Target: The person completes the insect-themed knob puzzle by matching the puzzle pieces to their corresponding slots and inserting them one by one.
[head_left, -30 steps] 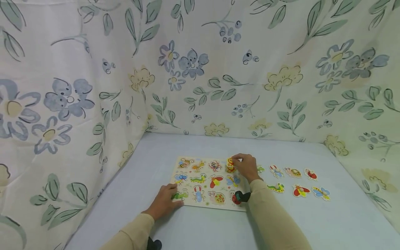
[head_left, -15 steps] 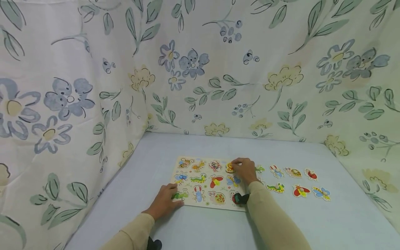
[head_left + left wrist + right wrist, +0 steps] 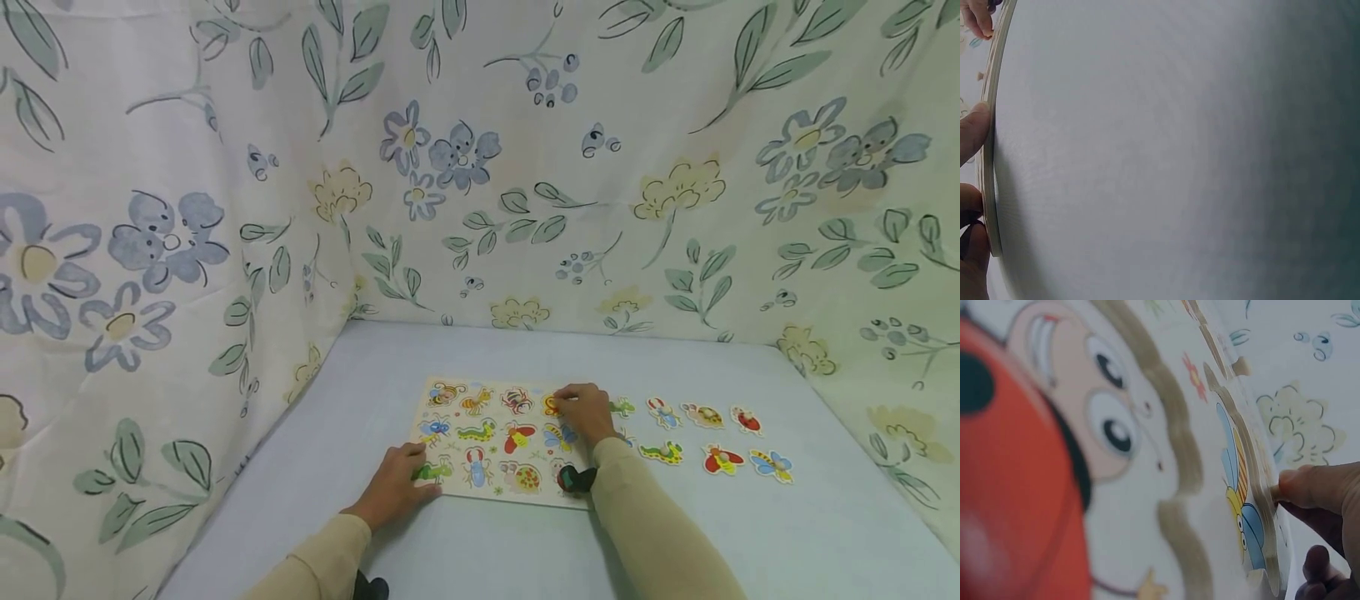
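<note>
A pale wooden insect puzzle board [image 3: 480,493] lies on the table. At its lower left corner my left hand [image 3: 392,485] holds the edge, with the thumb along the near side. The left wrist view shows those fingers [image 3: 974,132] against the board's rim [image 3: 988,181]. My right hand [image 3: 588,410] is over the upper right corner, where thumb and fingertip pinch a yellow-and-red puzzle piece [image 3: 550,405] at its recess. The hand covers much of that piece. In the right wrist view a small wooden knob [image 3: 1275,493] sits between thumb and finger.
Loose insect pieces lie right of the board in two rows, among them a caterpillar [image 3: 662,452], a snail [image 3: 702,415], a ladybug [image 3: 746,419], a red-winged bug [image 3: 722,459] and a blue-winged bug [image 3: 771,466]. Floral cloth [image 3: 480,242] hangs behind and beside the table.
My right hand has come down and slightly nearer, lowering the yellow-and-red piece from above the board into its upper right recess area. My left hand has stayed at the corner.
</note>
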A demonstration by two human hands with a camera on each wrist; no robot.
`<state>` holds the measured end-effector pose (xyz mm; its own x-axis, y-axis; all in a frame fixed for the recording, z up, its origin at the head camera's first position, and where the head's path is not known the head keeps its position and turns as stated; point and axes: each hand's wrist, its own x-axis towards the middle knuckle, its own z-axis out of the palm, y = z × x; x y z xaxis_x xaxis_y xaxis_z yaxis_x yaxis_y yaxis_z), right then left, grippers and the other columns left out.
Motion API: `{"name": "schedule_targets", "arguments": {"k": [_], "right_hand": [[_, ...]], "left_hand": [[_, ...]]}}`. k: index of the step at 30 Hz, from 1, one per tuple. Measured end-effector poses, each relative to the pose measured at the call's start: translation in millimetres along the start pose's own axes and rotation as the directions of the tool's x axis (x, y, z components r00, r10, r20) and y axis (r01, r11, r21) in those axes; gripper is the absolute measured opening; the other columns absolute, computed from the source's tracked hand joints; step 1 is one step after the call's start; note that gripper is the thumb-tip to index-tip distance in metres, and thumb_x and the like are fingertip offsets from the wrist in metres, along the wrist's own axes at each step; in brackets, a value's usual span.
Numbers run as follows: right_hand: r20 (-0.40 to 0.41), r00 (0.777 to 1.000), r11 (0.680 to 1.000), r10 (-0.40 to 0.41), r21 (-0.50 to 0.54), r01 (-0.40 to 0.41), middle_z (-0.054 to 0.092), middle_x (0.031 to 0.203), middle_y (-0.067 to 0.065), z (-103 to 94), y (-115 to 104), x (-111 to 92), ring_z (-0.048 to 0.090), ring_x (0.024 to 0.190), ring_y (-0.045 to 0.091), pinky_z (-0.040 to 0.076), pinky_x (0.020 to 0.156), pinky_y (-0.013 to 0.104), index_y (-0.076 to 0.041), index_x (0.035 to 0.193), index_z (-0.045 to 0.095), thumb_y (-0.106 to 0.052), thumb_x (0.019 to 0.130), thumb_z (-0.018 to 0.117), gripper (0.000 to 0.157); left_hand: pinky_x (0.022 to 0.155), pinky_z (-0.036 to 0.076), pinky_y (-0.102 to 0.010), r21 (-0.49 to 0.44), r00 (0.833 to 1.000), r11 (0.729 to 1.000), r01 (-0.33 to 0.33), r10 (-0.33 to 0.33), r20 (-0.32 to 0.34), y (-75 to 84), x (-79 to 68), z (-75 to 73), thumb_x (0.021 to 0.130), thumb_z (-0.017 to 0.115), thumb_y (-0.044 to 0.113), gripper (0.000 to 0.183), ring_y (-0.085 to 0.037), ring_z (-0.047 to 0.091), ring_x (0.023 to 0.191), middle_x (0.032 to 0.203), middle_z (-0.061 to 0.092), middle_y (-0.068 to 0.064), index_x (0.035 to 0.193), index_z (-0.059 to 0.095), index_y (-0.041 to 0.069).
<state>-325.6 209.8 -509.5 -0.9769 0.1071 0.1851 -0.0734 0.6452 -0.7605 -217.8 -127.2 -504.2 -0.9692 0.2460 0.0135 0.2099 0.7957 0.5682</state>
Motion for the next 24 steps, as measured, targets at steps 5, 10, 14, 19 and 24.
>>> {"name": "schedule_targets", "arguments": {"k": [5, 10, 14, 19, 24], "right_hand": [[-0.005, 1.0, 1.0, 0.01, 0.014, -0.01, 0.067, 0.111, 0.014, -7.4, 2, -2, 0.057, 0.108, 0.034, 0.044, 0.093, 0.052, -0.011, 0.096, 0.078, -0.02, 0.087, 0.071, 0.014], [-0.074, 0.997, 1.0, 0.007, 0.024, -0.005, 0.069, 0.102, 0.01, -24.2, 1, -10, 0.058, 0.081, 0.03, 0.048, 0.069, 0.042, -0.009, 0.108, 0.074, -0.024, 0.09, 0.07, 0.025], [-0.119, 0.992, 0.999, 0.032, 0.03, -0.028, 0.067, 0.092, 0.01, -40.9, 3, -21, 0.047, 0.069, 0.025, 0.039, 0.058, 0.035, -0.009, 0.112, 0.073, -0.028, 0.09, 0.069, 0.029], [-0.127, 0.989, 0.997, 0.081, 0.02, -0.079, 0.065, 0.113, 0.012, -57.5, 9, -36, 0.05, 0.087, 0.026, 0.043, 0.073, 0.041, -0.01, 0.111, 0.073, -0.029, 0.089, 0.069, 0.029], [-0.137, 0.989, 0.998, 0.057, -0.024, -0.061, 0.065, 0.117, 0.016, -65.7, 22, -49, 0.057, 0.107, 0.034, 0.045, 0.087, 0.05, -0.006, 0.107, 0.074, -0.023, 0.088, 0.07, 0.026]], "left_hand": [[0.101, 0.039, -0.045, -0.006, 1.0, 1.0, -0.001, 0.001, -0.001, 0.8, -1.0, -0.1, 0.08, 0.08, 0.028, 0.068, -0.028, 0.044, 0.114, 0.138, 0.047, -0.015, 0.129, 0.054, -0.01], [0.099, 0.04, -0.042, 0.001, 1.0, 1.0, 0.005, -0.005, -0.001, 2.1, -0.2, -1.7, 0.081, 0.079, 0.029, 0.069, -0.025, 0.044, 0.11, 0.139, 0.046, -0.014, 0.131, 0.053, -0.01], [0.098, 0.04, -0.042, 0.002, 1.0, 1.0, 0.019, -0.02, 0.006, 4.1, 0.8, -1.3, 0.081, 0.079, 0.028, 0.069, -0.024, 0.043, 0.11, 0.14, 0.045, -0.014, 0.131, 0.052, -0.01], [0.098, 0.04, -0.043, 0.005, 1.0, 1.0, 0.006, -0.006, 0.002, 5.6, -0.8, -1.6, 0.081, 0.08, 0.028, 0.068, -0.027, 0.044, 0.112, 0.139, 0.046, -0.016, 0.13, 0.053, -0.011], [0.099, 0.04, -0.045, 0.005, 1.0, 1.0, 0.0, 0.0, -0.007, 6.1, -1.9, -1.2, 0.08, 0.081, 0.026, 0.066, -0.031, 0.044, 0.116, 0.139, 0.046, -0.018, 0.128, 0.055, -0.011]]}}
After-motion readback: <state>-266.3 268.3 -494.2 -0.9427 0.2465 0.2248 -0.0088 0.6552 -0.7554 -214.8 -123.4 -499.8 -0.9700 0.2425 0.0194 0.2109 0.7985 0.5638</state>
